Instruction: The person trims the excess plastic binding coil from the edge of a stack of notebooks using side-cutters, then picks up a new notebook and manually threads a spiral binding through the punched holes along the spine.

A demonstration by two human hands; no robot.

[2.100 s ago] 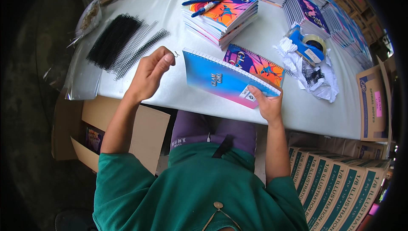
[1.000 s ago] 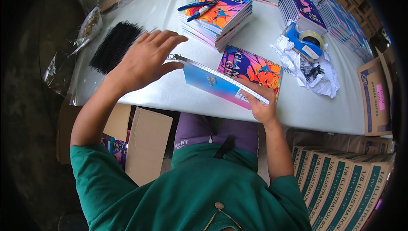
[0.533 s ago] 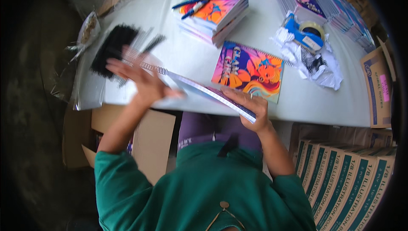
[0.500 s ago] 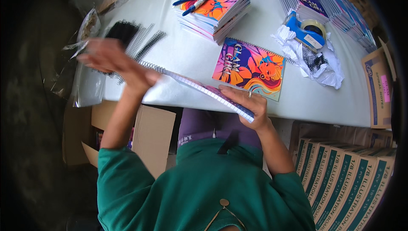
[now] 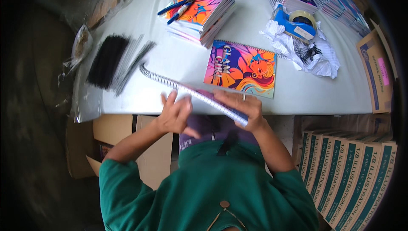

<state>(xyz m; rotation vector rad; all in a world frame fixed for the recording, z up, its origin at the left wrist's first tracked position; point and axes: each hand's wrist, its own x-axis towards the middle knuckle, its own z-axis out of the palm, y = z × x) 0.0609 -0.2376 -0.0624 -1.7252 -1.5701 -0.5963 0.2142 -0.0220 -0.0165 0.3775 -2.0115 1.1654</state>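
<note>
I hold a spiral-bound notebook point(image 5: 193, 94) edge-on above the table's near edge, its wire coil running from upper left to lower right. My left hand point(image 5: 173, 113) grips its lower left side with fingers spread. My right hand point(image 5: 245, 108) holds the right end, a ring on one finger. A second notebook with a bright orange and purple cover point(image 5: 241, 67) lies flat on the white table point(image 5: 297, 97) just beyond my hands.
A pile of black spiral coils point(image 5: 111, 61) lies at the left. A stack of colourful notebooks point(image 5: 199, 10) carries blue pens. A blue tape dispenser point(image 5: 295, 22) rests on crumpled paper point(image 5: 314, 57). Cardboard boxes point(image 5: 352, 176) stand at the lower right and under the table.
The notebook was lying flat under both hands. My left hand reached to the coils, then came back, and the notebook is now lifted edge-on with a coil along its spine.
</note>
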